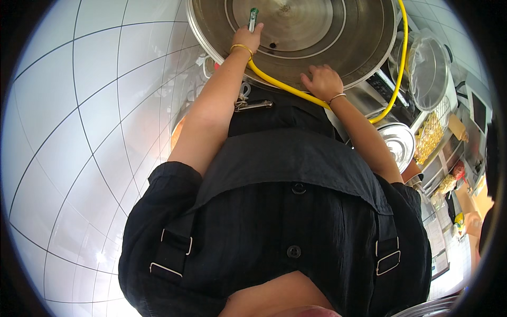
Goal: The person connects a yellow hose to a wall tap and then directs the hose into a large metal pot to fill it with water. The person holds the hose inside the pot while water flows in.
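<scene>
A large round metal vessel (368,43) fills the top of the view, with a small dark hole in its bottom. My left hand (246,39), wearing a gold-coloured bangle, grips a green and silver nozzle (253,18) over the vessel's inside. A yellow hose (285,86) emerges by my left wrist, follows the near rim, passes beneath my right wrist and curves up at the right. At the near right rim rests my right hand (324,82), its fingers loosely bent over the inner wall and thumb apart; nothing shows in it.
White wall tiles (95,119) border the left. Right of the vessel stand a pot lined with clear plastic (428,71), a dark control panel (386,87) and a round metal lid (396,144). Yellowish food pieces (429,136) lie near a wire rack farther right.
</scene>
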Demonstrator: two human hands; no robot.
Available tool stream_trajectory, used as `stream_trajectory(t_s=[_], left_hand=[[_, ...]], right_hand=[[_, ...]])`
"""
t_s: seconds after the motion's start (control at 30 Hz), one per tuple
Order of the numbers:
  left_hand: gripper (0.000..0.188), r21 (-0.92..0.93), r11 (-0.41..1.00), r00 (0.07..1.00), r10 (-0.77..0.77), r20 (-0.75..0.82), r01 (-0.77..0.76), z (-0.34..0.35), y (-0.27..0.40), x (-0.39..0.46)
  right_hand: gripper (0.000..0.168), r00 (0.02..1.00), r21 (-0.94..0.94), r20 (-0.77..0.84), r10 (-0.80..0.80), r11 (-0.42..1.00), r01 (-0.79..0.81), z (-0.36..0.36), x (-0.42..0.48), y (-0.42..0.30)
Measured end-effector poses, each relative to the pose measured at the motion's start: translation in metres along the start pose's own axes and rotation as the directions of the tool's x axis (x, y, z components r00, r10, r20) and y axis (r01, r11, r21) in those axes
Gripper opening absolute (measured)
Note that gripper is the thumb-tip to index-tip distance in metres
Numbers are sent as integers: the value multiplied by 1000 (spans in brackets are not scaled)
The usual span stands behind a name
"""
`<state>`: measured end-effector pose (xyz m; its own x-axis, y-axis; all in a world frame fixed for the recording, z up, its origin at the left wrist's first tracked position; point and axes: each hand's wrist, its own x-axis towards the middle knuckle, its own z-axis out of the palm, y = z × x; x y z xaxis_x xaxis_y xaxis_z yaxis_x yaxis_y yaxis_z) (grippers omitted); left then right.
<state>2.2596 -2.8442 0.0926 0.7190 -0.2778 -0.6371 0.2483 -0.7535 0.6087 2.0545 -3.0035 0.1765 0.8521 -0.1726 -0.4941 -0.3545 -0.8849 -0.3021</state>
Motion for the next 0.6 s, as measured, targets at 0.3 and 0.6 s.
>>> stream_trajectory(t_s=[0.3,0.6], left_hand=[[62,2,998,995,-60,80,60,-1,-2,3],[43,-26,1000,999,11,-53,-12,21,-44,36]], right_hand=[[39,1000,-24,-2,6,1000,-6,3,-1,2],[40,1000,-39,17,14,999,-13,2,2,1]])
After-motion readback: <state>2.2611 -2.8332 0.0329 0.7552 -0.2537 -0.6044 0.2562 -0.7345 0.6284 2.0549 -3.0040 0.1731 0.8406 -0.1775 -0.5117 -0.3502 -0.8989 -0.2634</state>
